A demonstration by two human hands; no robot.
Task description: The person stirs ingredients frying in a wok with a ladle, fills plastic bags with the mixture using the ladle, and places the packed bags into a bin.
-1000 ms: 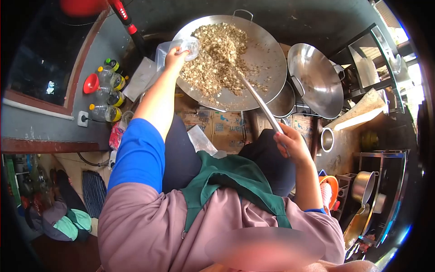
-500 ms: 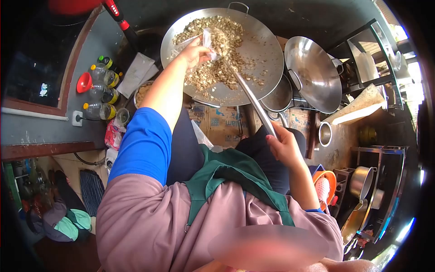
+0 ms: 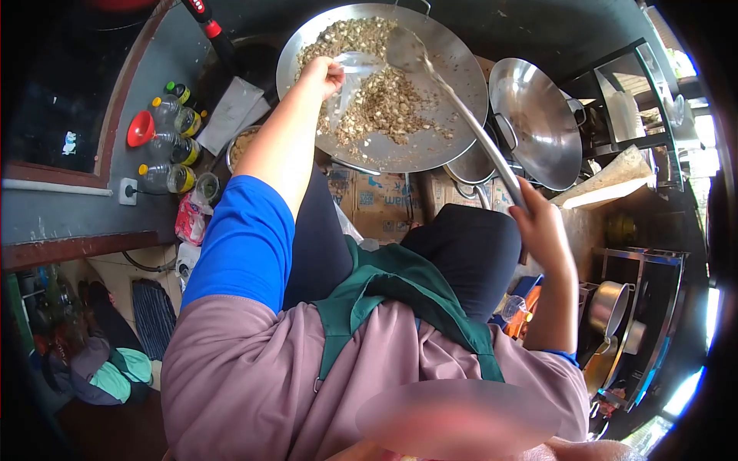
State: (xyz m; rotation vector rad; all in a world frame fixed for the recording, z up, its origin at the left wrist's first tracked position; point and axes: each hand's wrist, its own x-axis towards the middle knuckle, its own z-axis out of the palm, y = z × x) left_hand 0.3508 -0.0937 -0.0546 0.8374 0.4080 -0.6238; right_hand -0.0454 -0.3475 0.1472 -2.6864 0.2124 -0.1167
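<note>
A large metal wok [image 3: 460,92] holds a chopped, brown-and-cream food mix [image 3: 388,111], heaped toward its left and middle. Over its left side, my left hand [image 3: 327,75] pinches a clear plastic bag [image 3: 360,63] by the edge; how much is inside it I cannot tell. My right hand [image 3: 542,223] grips the end of a long-handled metal ladle [image 3: 492,150]. The ladle's broad head is at the far part of the wok, beside the bag's mouth, and looks bare.
A second, smaller wok [image 3: 534,123] stands at the right, with a saucepan [image 3: 473,163] partly under the large wok. Several yellow-capped bottles [image 3: 163,178] and a red funnel [image 3: 141,129] line the left wall. Flattened cardboard [image 3: 369,201] lies below. Another person [image 3: 108,369] is at lower left.
The ladle, which held food at the bag's mouth, has moved up and away from it. My right hand has shifted right. The bag stays in my left hand.
</note>
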